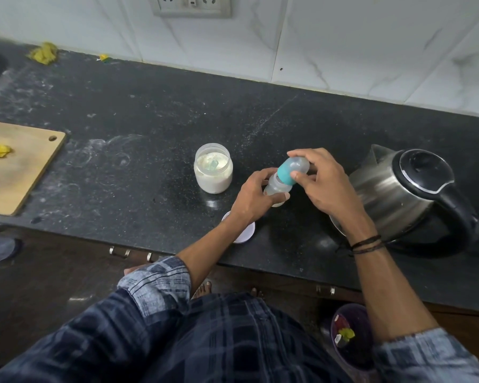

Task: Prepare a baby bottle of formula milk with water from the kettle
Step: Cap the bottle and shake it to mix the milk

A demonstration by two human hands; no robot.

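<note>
A small clear baby bottle (277, 187) stands on the black counter, tilted toward the right. My left hand (256, 197) grips its body. My right hand (320, 181) holds the teal collar and clear cap (293, 169) at the bottle's top, fingers curled round it. An open jar of white formula powder (213, 168) with a scoop inside stands just left of the bottle. The steel kettle (404, 194) with a black lid and handle sits to the right, close behind my right wrist.
The jar's white lid (245, 230) lies near the counter's front edge under my left forearm. A wooden cutting board (17, 167) with a yellow scrap lies at the left. Wall sockets (192, 4) sit above. A bin (351, 335) stands on the floor.
</note>
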